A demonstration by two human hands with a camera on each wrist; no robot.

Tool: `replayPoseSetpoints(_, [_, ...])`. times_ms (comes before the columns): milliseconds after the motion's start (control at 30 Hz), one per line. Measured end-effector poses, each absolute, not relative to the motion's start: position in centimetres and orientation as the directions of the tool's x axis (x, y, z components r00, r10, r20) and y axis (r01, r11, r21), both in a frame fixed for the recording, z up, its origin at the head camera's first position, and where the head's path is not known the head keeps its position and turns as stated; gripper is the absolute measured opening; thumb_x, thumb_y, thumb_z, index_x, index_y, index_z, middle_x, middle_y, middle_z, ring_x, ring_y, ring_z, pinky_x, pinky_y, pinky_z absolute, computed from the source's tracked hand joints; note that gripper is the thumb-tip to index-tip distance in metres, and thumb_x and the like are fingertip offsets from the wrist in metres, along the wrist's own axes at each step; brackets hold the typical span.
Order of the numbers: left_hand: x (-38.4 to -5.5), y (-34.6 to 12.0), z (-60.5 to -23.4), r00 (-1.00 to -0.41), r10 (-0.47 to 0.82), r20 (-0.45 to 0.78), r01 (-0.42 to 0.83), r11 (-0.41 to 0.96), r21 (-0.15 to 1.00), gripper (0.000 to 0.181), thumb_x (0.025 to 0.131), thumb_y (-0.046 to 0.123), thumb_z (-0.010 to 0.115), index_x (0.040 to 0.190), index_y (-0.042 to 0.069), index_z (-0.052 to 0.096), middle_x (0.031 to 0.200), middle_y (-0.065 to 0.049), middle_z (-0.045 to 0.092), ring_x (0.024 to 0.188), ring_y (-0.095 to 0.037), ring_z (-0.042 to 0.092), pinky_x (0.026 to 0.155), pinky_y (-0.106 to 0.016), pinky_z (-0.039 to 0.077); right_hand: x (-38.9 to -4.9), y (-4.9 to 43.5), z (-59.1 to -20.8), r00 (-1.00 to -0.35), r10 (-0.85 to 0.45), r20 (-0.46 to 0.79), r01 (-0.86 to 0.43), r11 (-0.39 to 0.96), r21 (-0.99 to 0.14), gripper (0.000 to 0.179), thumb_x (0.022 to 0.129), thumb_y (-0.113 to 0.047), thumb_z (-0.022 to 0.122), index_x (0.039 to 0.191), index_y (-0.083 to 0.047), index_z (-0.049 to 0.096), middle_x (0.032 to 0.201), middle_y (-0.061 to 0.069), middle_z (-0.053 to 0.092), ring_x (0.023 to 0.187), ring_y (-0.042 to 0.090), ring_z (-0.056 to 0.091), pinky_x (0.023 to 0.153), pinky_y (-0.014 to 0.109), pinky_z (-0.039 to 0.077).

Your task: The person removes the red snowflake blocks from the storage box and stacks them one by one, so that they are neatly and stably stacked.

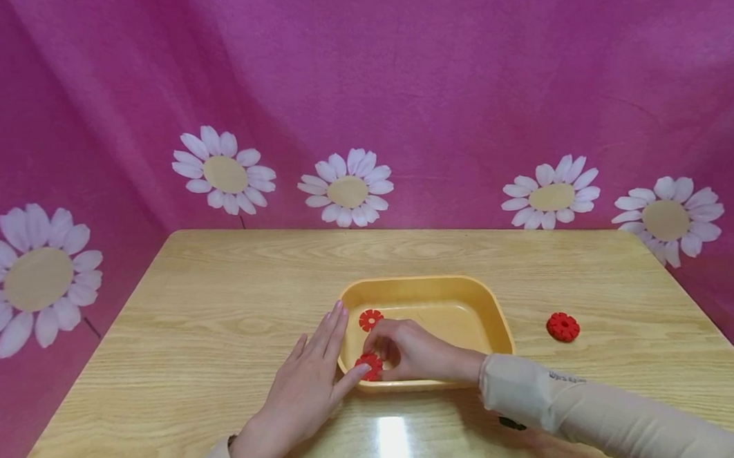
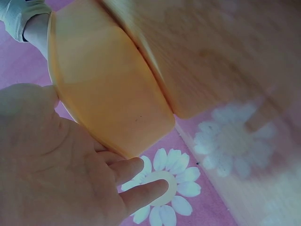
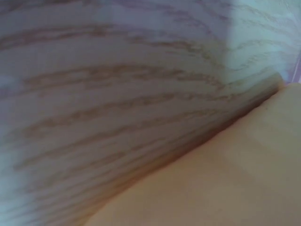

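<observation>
A yellow plastic tray (image 1: 457,286) lies on the table. My left hand (image 1: 306,384) has its fingers extended along the tray's left edge, its thumb reaching over the front left corner; in the left wrist view, the palm and fingers line the tray's outer wall (image 2: 108,84). My right hand (image 1: 410,348) reaches in over the front rim with fingers curled, pinching a red notched disc (image 1: 368,369) at the front left corner. Another red notched disc (image 1: 370,319) lies flat behind these fingers. The right wrist view shows tabletop and tray wall (image 3: 225,179), no fingers.
Right of the tray, a small stack of red notched discs (image 1: 562,327) sits on the wooden table (image 1: 234,312). A magenta curtain (image 1: 435,101) printed with large white daisies hangs around the table's back and sides.
</observation>
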State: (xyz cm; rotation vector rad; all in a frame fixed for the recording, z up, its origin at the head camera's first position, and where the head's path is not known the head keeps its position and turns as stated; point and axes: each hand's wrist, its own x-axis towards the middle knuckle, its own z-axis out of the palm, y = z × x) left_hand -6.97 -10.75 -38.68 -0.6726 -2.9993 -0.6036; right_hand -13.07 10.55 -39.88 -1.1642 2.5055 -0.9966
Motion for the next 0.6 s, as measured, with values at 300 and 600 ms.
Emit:
replayPoseSetpoints(300, [-6.9, -10.6, -38.6, -0.903, 0.418, 0.099, 0.424, 0.834, 0.354, 0.083, 0.098, 0.057, 0.047, 0.158, 0.008, 0.015, 0.164, -0.002, 0.009, 0.148, -0.022, 0.016, 0.113, -0.057, 0.024, -13.0, 11.5, -39.8, -0.723, -0.685, 0.092, -0.557, 0.498, -0.665, 0.032, 0.074, -0.007, 0.083, 0.101, -0.008, 0.066, 0.086, -0.004, 0.063, 0.076, 0.01, 0.058, 0.067, 0.022, 0.052])
replayPoseSetpoints(600, [-6.9, -10.8, -38.7, -0.901, 0.419, 0.109, 0.429, 0.832, 0.352, 0.082, 0.099, 0.056, 0.046, 0.158, 0.008, 0.015, 0.164, -0.002, 0.008, 0.149, -0.022, 0.014, 0.113, -0.056, 0.024, -12.8, 13.5, -39.3, -0.789, -0.609, 0.08, -0.482, 0.533, -0.695, 0.034, 0.075, -0.007, 0.083, 0.104, -0.009, 0.066, 0.092, -0.004, 0.064, 0.078, 0.012, 0.059, 0.068, 0.024, 0.054])
